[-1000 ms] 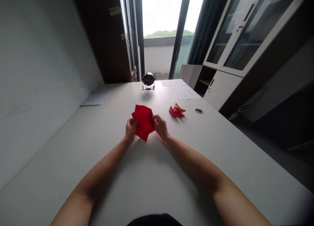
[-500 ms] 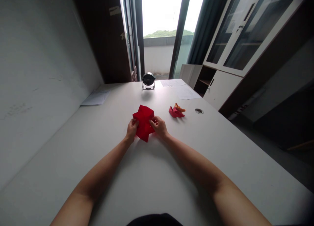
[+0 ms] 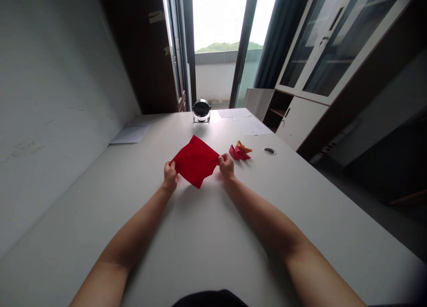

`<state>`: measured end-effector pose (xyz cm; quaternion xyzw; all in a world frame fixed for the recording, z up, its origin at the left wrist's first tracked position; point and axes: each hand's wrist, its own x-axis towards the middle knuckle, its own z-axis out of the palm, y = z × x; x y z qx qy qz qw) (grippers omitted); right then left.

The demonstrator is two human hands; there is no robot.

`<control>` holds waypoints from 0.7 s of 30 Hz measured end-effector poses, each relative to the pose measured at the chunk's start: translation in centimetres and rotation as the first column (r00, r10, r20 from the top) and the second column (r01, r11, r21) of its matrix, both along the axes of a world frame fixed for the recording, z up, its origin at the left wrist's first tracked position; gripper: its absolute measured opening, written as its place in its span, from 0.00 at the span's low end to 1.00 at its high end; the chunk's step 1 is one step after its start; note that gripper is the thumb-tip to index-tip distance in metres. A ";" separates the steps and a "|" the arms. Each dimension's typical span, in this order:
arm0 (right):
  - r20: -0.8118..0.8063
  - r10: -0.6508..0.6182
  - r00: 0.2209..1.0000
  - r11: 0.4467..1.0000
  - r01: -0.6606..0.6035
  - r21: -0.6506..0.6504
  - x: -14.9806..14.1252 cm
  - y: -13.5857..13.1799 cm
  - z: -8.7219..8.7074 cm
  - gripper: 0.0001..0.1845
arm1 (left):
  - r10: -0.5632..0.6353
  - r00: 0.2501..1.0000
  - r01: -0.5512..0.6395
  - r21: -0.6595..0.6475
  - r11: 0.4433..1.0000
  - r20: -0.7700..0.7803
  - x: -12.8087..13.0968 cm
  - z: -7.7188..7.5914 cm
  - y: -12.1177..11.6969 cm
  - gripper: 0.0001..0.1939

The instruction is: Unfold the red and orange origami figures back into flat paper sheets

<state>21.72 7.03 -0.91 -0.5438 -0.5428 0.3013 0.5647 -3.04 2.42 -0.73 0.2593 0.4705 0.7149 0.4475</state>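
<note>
A creased sheet of red paper [image 3: 196,161] is spread out between my two hands, a little above the table. My left hand [image 3: 170,173] pinches its left corner, and my right hand [image 3: 227,165] pinches the corner opposite. One corner points away from me, while the near edge hangs down unevenly with a small notch toward the right. Just beyond my right hand lie a red folded paper piece [image 3: 239,153] and an orange folded paper piece [image 3: 244,147], close together on the table.
The white table [image 3: 187,240] stretches toward a window. A round black device on a metal stand [image 3: 201,111] is at its far end. Papers lie at the far right [image 3: 252,125] and by the left wall [image 3: 129,133]. A round cable hole [image 3: 269,151] is near the right edge.
My hands have moved apart, left hand to the left and right hand to the right. The red paper between them has opened from a folded, many-pointed shape into a wider, flatter sheet.
</note>
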 end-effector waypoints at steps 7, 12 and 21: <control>-0.131 0.142 0.981 0.990 -0.141 0.016 -0.9 -0.5 0.3 0.11 | 0.138 0.976 -0.135 0.029 0.990 -0.171 -1.4 0.1 0.2 0.12; -0.079 0.230 0.970 0.973 -0.231 -0.007 -1.6 -0.8 0.2 0.13 | 0.364 0.804 -0.336 0.147 0.930 -0.471 -2.6 1.2 -0.4 0.11; 0.254 0.231 0.939 0.972 -0.236 -0.011 -1.8 -1.4 -0.1 0.14 | 0.059 0.419 0.163 0.139 0.977 -0.906 0.0 2.6 -2.7 0.06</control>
